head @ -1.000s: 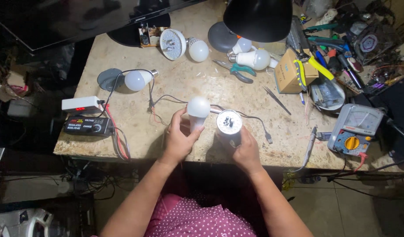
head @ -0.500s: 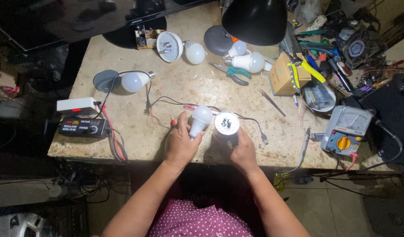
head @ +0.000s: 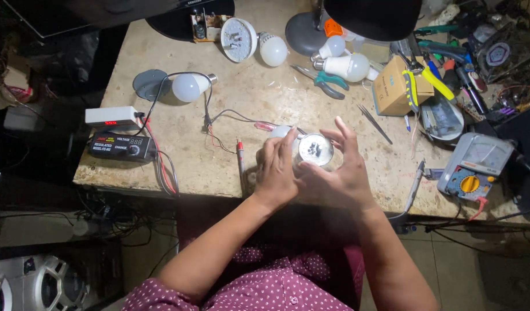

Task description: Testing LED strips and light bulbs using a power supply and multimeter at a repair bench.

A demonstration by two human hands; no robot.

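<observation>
Two hands meet over the near edge of the worktop [head: 230, 103], close together around one bulb base [head: 315, 150]. The left hand [head: 276, 173] grips it from the left, fingers wrapped over a white dome [head: 280, 132] that shows just above the knuckles; whether dome and base are joined cannot be told. The right hand [head: 340, 173] cups the base from the right with fingers spread and partly open, thumb against its rim. The base's round open face points straight up at the camera, showing small parts inside, so its long axis runs roughly up and down, and it sits between the two hands, touching both.

Left of the bulb base, a red-tipped probe [head: 240, 155] lies on the worktop, with thin wires running toward a lit bulb [head: 187, 87] farther left. Beyond that, at the worktop's left edge, stands a black power supply [head: 119, 146]. Right of the bulb base lie tweezers [head: 374, 123], then a grey multimeter [head: 473, 167]. Behind it lie pliers [head: 321, 80] and two white bulbs [head: 342, 60].
</observation>
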